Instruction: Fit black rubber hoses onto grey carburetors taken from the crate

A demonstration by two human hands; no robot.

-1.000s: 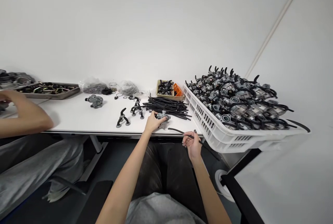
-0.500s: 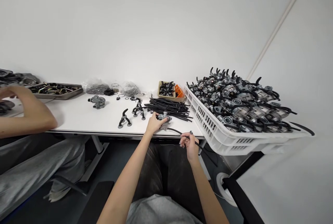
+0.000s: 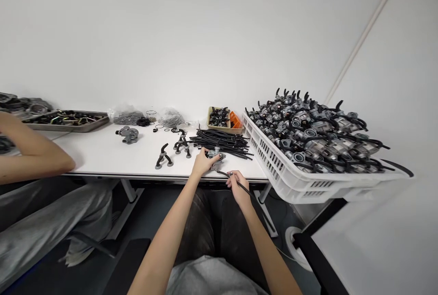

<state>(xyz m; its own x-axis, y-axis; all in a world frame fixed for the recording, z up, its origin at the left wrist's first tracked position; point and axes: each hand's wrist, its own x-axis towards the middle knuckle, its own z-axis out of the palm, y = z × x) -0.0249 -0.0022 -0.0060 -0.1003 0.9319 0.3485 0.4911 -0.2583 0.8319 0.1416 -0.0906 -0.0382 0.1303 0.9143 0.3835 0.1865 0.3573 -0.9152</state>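
Observation:
My left hand [image 3: 201, 163] is closed on a small grey metal carburetor [image 3: 216, 163], holding it at the table's front edge. In the fingers of my right hand [image 3: 240, 188] is a thin black rubber hose [image 3: 223, 174]. Its near end points at the carburetor's lower side; whether the two touch I cannot tell. The hose's other end hangs down past my right wrist. Just behind the carburetor lies a pile of black hoses [image 3: 222, 142]. Branched black pieces with grey round ends [image 3: 164, 157] stand left of my left hand.
A white crate [image 3: 284, 181] heaped with carburetors stands at the right. Behind the hoses is a yellow bin [image 3: 219, 128] with small parts. Another grey carburetor [image 3: 127, 134], plastic bags [image 3: 171, 116] and a metal tray [image 3: 82, 126] are farther left. A co-worker's arm [image 3: 34, 153] rests at the left edge.
My right hand has moved left and slightly up, bringing the hose end closer to the carburetor. My left hand has stayed in place. The co-worker's arm has shifted a little.

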